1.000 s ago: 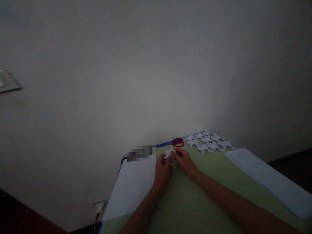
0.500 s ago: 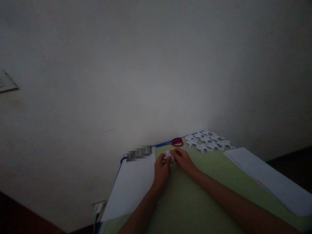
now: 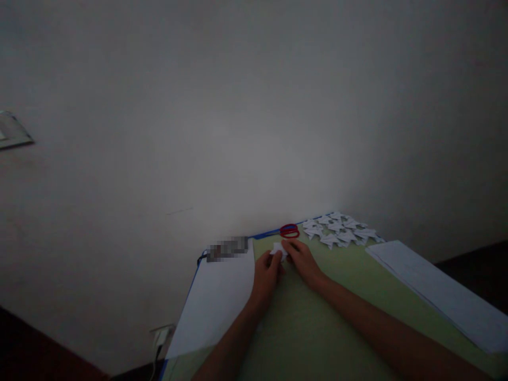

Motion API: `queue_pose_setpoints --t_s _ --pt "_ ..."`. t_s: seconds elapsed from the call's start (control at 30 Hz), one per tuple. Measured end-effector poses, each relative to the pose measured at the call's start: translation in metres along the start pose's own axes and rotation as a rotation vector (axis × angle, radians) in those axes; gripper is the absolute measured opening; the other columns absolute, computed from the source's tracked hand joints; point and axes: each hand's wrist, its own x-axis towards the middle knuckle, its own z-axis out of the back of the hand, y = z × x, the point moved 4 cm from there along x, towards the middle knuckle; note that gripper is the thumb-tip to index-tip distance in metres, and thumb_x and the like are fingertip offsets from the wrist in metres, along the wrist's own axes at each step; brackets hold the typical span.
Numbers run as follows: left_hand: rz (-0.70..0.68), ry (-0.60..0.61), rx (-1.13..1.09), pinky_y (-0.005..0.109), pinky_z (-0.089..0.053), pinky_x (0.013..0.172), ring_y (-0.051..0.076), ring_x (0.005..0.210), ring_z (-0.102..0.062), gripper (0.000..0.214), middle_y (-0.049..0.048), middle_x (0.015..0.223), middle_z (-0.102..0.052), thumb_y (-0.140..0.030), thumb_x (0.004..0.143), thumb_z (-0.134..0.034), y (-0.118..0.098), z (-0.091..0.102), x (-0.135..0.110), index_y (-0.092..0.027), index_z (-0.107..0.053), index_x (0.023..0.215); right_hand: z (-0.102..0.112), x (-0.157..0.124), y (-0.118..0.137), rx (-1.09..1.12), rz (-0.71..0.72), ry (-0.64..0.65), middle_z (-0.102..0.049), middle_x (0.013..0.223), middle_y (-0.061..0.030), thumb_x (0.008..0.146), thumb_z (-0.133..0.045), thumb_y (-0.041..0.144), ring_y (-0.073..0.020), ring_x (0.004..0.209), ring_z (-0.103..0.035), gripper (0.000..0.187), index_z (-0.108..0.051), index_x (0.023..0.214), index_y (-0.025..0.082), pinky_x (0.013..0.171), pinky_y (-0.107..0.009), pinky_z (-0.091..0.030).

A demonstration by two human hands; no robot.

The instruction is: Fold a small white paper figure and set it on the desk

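left hand [image 3: 266, 272]: pinching folded white paper [image 3: 277, 247] | right hand [image 3: 302, 260]: fingering its right side | advice: best align edges, press creases gently

The place looked like a plain indoor room, possibly in a home: a bare wall [image 3: 254, 116] carried a switch plate [image 3: 16, 132] and, lower down, a socket [image 3: 162, 333] with a plugged-in cord [image 3: 158, 352]. Against it stood a green tabletop [image 3: 309, 328], red-handled scissors [image 3: 289, 230] at its far edge, folded paper shapes [image 3: 344, 236] by its far right corner.
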Motion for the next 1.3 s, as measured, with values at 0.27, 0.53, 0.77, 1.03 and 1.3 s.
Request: queue_pose_setpoints --t_s 0.27,0.53,0.77,1.03,1.3 --pt "0.019 0.077 0.036 0.026 -0.033 0.050 0.012 0.044 -0.046 0.058 0.0003 0.045 -0.050 -0.068 0.083 -0.053 0.003 -0.003 0.000 -0.017 -0.057 0.054 -0.005 -0.001 0.004 0.016 -0.011 0.098 -0.053 0.065 0.0023 0.071 -0.067 0.061 -0.0150 0.062 -0.049 0.042 -0.057 0.068 0.020 0.056 -0.027 -0.039" --pt "0.017 0.000 0.065 0.027 -0.032 0.050 0.013 0.044 -0.042 0.066 -0.0009 0.043 -0.044 -0.078 0.082 -0.045 -0.002 0.001 -0.002 -0.020 -0.051 0.051 -0.009 -0.003 0.010 -0.127 0.064 0.110 -0.045 0.054 0.0047 0.078 -0.058 0.068 -0.0134 0.053 -0.044 0.050 -0.048 0.060 0.022 0.054 -0.028 -0.036" --pt "0.014 0.063 0.082 0.026 -0.028 0.046 0.012 0.042 -0.039 0.069 -0.0020 0.042 -0.042 -0.083 0.079 -0.043 -0.006 0.000 -0.005 -0.020 -0.050 0.052 -0.010 -0.004 0.008 -0.132 0.037 0.133 -0.043 0.053 0.0055 0.078 -0.054 0.074 -0.0126 0.051 -0.041 0.055 -0.050 0.064 0.021 0.050 -0.027 -0.031" --pt "0.048 0.063 0.046 0.026 -0.024 0.044 0.010 0.039 -0.035 0.068 -0.0036 0.039 -0.040 -0.083 0.075 -0.047 0.006 0.002 0.000 -0.019 -0.051 0.052 -0.011 -0.004 0.004 -0.103 0.047 0.170 -0.040 0.052 0.0068 0.078 -0.054 0.076 -0.0109 0.049 -0.037 0.057 -0.049 0.065 0.021 0.049 -0.026 -0.027" --pt "0.072 0.022 -0.159 0.026 -0.019 0.044 0.007 0.036 -0.030 0.068 -0.0039 0.034 -0.034 -0.077 0.077 -0.055 0.003 0.005 0.000 -0.019 -0.044 0.043 -0.016 -0.005 0.005 -0.052 -0.035 0.249 -0.042 0.048 0.0053 0.075 -0.061 0.068 -0.0098 0.046 -0.037 0.053 -0.049 0.055 0.020 0.048 -0.026 -0.028"
